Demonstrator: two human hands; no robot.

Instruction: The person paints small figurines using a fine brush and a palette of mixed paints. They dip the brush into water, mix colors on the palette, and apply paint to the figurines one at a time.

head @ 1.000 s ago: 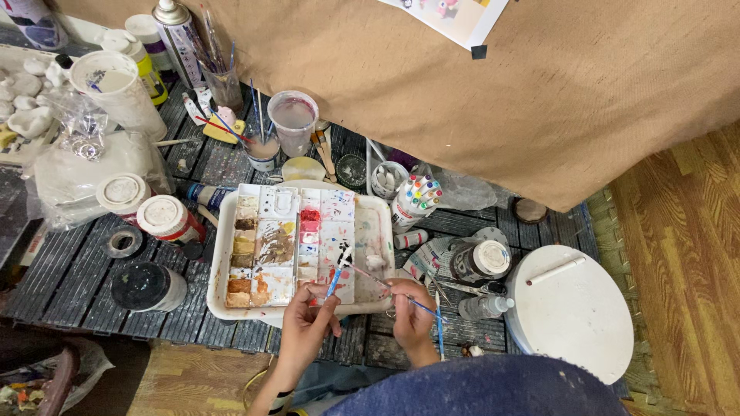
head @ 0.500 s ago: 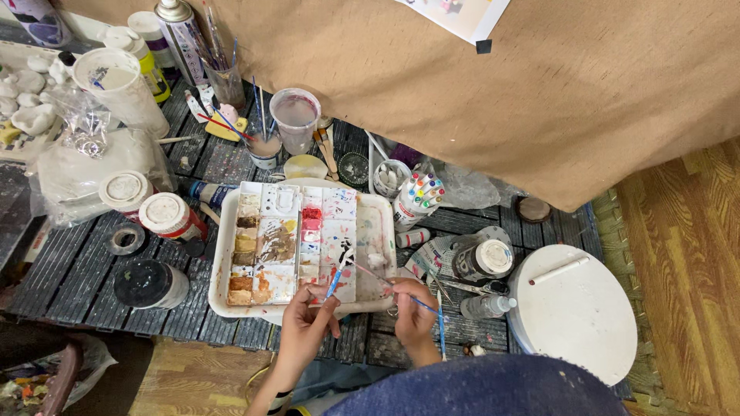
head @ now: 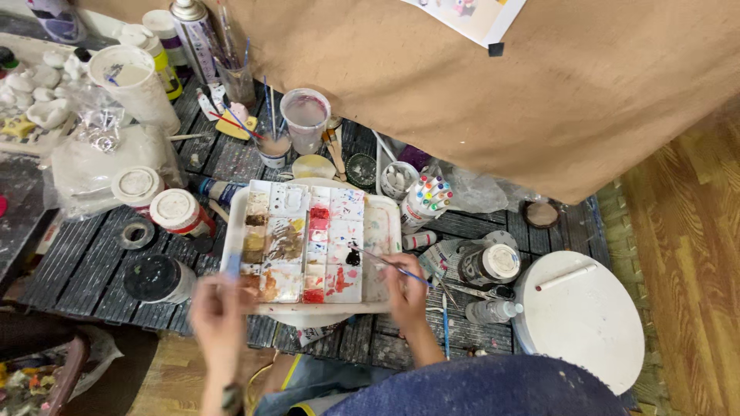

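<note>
A white paint palette (head: 388, 225) with several wells of brown, red and pink paint lies on the dark slatted table (head: 92, 262). My right hand (head: 406, 290) is at its lower right edge and holds a thin brush (head: 385, 262). The brush tip touches a dark blob of paint in the palette. My left hand (head: 218, 306) is blurred at the palette's lower left corner. It grips a blue-handled brush (head: 233, 266) that stands up over the brown wells.
A cup of cloudy water (head: 305, 117), a jar of brushes (head: 235, 81), a spray can (head: 193, 35), paint jars (head: 176, 212), a cup of markers (head: 422, 202) and a white-lidded jar (head: 489, 264) surround the palette. At right sits a white round board (head: 578, 320); behind hangs brown fabric (head: 478, 92).
My left hand has swung left with the blue brush, from the palette's middle to its lower left corner. My right hand has turned its thin brush onto the palette.
</note>
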